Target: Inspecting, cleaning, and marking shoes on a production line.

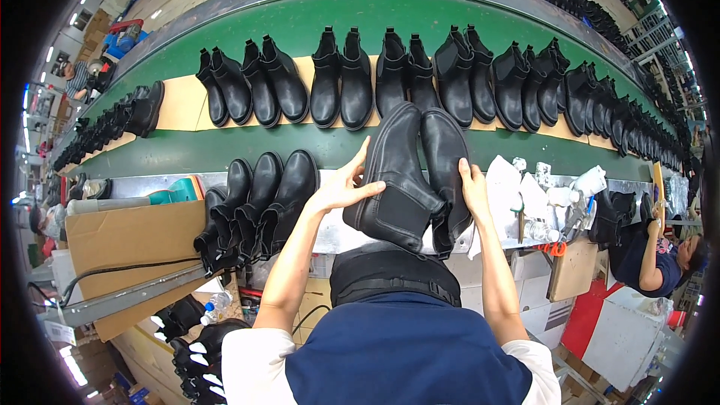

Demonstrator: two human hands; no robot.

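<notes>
Between my hands I hold a pair of black ankle boots side by side, toes pointing away from me. My left hand (351, 186) grips the left boot (401, 202), its thumb across the elastic side panel and its fingers along the sole edge. On the other side my right hand (474, 189) presses against the outer side of the right boot (444, 151), thumb near its upper. Both boots are above the metal bench edge, in front of my body. Several more black boots (289, 187) stand on the bench to my left.
Beyond, a green conveyor belt (300, 13) carries rows of paired black boots (356, 79) on cardboard sheets. To the right are white bottles and cups (562, 195) and orange-handled scissors (556, 248). A cardboard panel (135, 255) stands left. A co-worker (651, 261) is at the right.
</notes>
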